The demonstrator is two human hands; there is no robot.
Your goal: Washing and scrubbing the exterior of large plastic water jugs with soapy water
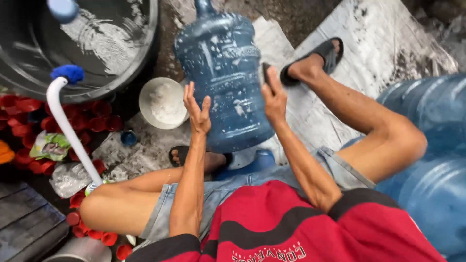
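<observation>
A large blue water jug (223, 73) stands tilted on the wet ground between my legs, its neck pointing away from me. My left hand (197, 110) is open beside the jug's left wall, palm toward it, fingers spread. My right hand (274, 97) is against the jug's right wall, fingers up; I cannot tell whether it touches. Neither hand holds anything. The jug's base sits near a blue cap-like piece (257, 162) by my left foot.
A big black water tub (121, 73) sits at the top left with a white pipe (68, 131) beside it. A white bowl (162, 103), red caps (92, 121) and more blue jugs (432, 160) at the right surround me. My right sandal (320, 56) rests on a grey sheet.
</observation>
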